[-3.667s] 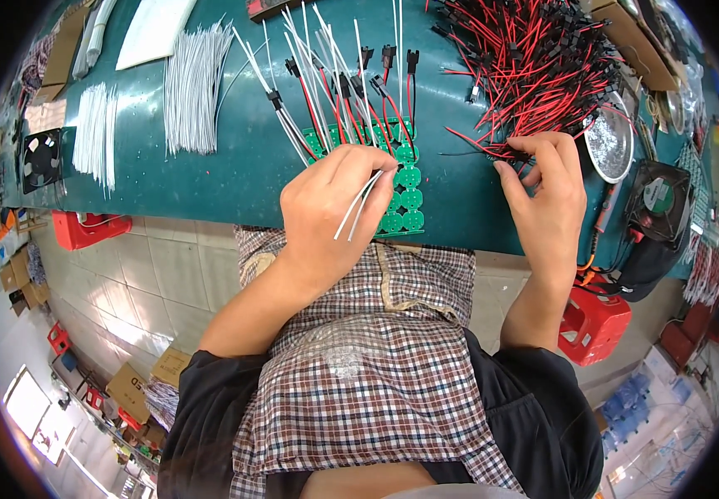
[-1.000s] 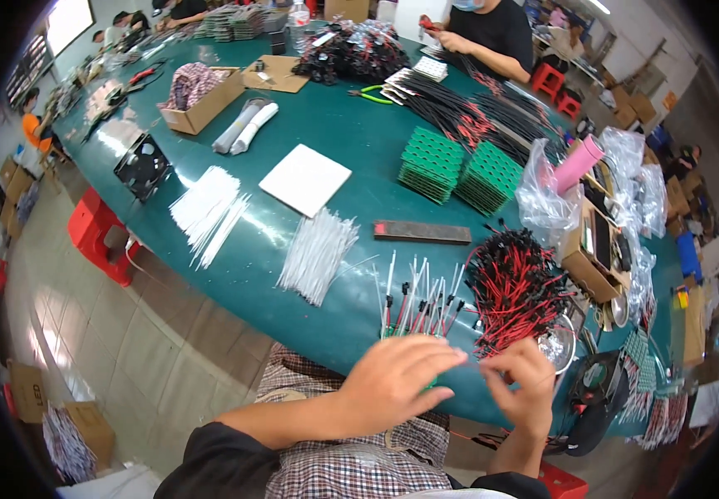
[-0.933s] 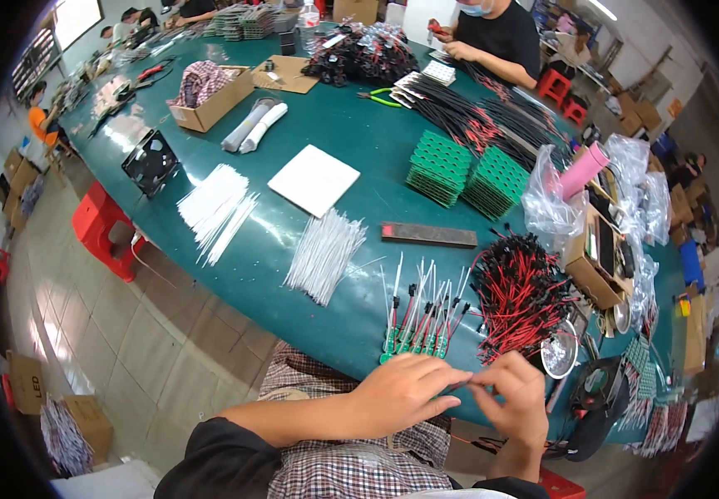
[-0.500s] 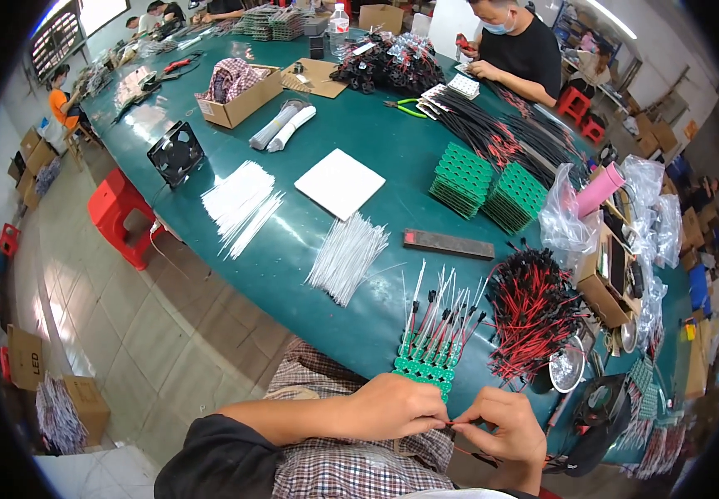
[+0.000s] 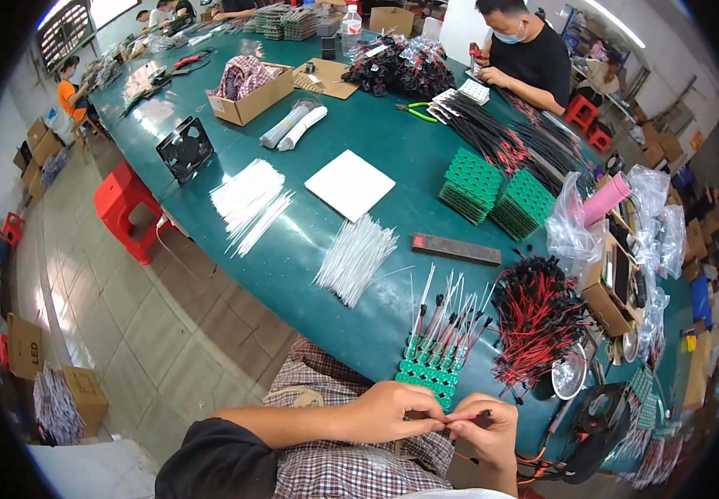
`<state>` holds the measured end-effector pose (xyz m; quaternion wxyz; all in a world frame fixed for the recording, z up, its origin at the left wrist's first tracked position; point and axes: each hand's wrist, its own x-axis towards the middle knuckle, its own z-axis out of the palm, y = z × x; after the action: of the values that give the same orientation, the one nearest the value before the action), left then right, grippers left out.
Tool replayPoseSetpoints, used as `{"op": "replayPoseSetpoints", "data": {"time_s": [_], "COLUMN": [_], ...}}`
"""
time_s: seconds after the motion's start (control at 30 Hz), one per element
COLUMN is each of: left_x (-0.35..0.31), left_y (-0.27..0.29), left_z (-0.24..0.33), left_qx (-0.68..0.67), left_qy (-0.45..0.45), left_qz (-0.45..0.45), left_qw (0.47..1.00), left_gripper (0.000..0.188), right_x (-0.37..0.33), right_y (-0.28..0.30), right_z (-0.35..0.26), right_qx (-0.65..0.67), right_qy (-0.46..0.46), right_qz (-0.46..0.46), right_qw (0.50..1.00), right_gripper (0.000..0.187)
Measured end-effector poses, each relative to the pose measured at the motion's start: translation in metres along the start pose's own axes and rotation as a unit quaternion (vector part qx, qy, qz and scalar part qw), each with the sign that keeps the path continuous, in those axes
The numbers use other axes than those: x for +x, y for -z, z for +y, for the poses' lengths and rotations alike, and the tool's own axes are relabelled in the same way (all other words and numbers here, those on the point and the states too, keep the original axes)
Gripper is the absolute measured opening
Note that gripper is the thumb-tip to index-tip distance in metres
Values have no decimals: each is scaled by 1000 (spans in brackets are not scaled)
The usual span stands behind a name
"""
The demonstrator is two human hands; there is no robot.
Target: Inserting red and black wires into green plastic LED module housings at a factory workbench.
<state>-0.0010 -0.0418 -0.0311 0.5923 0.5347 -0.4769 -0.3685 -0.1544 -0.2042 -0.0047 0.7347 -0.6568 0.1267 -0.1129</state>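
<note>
My left hand (image 5: 399, 412) and my right hand (image 5: 486, 428) meet fingertip to fingertip at the table's near edge, above my checked apron (image 5: 359, 472). Both pinch a thin red wire lead (image 5: 447, 419); a small black connector (image 5: 484, 414) pokes up by my right thumb. Just beyond my fingers lies a green circuit board panel (image 5: 427, 376), with white wires and red-black leads fanning from its far side. A tangled heap of red and black connector leads (image 5: 538, 320) is to the right of the panel.
Beyond are a dark bar (image 5: 457, 249), white wire bundles (image 5: 355, 259), a white square slab (image 5: 351, 185), and green board stacks (image 5: 469, 185). A metal bowl (image 5: 569, 373) and cardboard box (image 5: 607, 287) stand right. A masked person (image 5: 530, 54) works across the table (image 5: 284, 279).
My right hand has turned and its fingers have curled in, so the black connector now shows above it. Both hands remain together on the wire; the whole view has shifted slightly.
</note>
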Motion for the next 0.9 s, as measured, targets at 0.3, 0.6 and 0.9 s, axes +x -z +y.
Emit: {"op": "replayPoseSetpoints", "data": {"time_s": [0.3, 0.6, 0.9], "left_x": [-10, -13, -14], "left_y": [8, 8, 15], "left_z": [-2, -1, -7], "left_qx": [282, -5, -42], "left_qy": [2, 35, 73], "left_qz": [5, 46, 48], "left_qw": [959, 998, 995], "left_gripper": [17, 16, 14], "right_x": [0, -6, 4], "right_y": [-17, -26, -32], "right_z": [1, 19, 21], "right_qx": [-266, 61, -20], "right_qy": [59, 63, 42], "right_qz": [78, 162, 109], "right_qw": [959, 983, 993], "right_gripper": [5, 4, 11]}}
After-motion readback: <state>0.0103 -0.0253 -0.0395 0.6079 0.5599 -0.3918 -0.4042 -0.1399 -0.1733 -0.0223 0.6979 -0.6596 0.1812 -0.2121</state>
